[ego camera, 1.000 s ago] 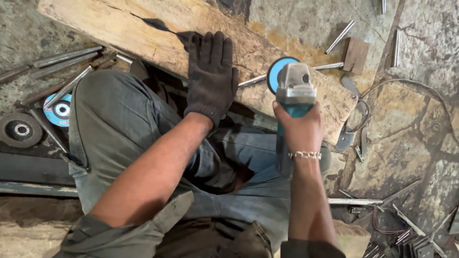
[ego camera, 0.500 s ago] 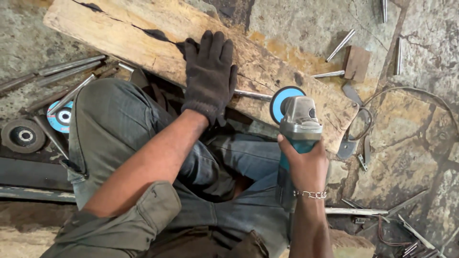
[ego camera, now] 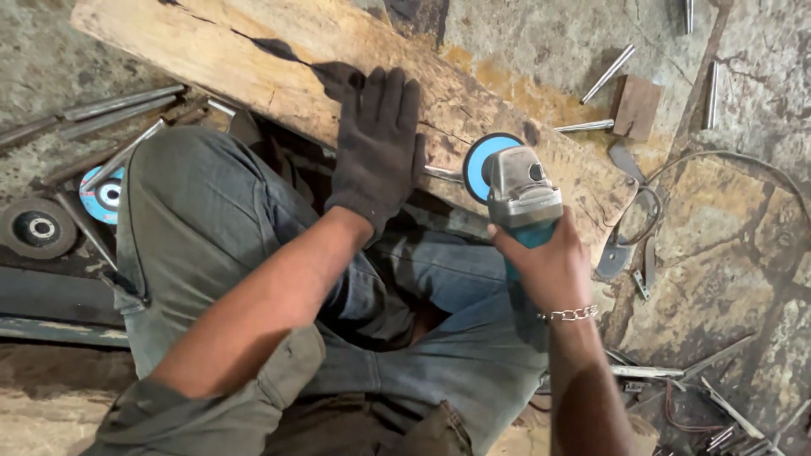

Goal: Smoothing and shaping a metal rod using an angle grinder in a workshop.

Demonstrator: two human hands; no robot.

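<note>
The angle grinder (ego camera: pixel 519 198) has come lower and nearer the person's lap than a second ago, when its blue disc sat up against the plank's near edge; now the disc stands just off that edge, beside a thin metal rod (ego camera: pixel 442 174) that pokes out from under the gloved hand. The grinder has a grey metal head, a teal body and a round blue disc turned on edge toward the wooden plank (ego camera: pixel 279 67). The right hand (ego camera: pixel 549 266), bare and with a chain bracelet at the wrist, is wrapped tightly around the grinder's body just behind the head. The left hand (ego camera: pixel 380 148), in a dark work glove, has kept its place: it lies flat, fingers spread, pressing on the plank and holding nothing. The plank is pale, rough and cracked, running slantwise across the stone floor over the person's knees. To the left on the ground lie a spare disc with a round blue label (ego camera: pixel 103 194) and, next to it, a dark grey disc (ego camera: pixel 37 228), among long steel rods (ego camera: pixel 118 101). To the right of the plank sit a small brown wooden block (ego camera: pixel 635 105) and a dark cable (ego camera: pixel 718 160) curving over the stones.
</note>
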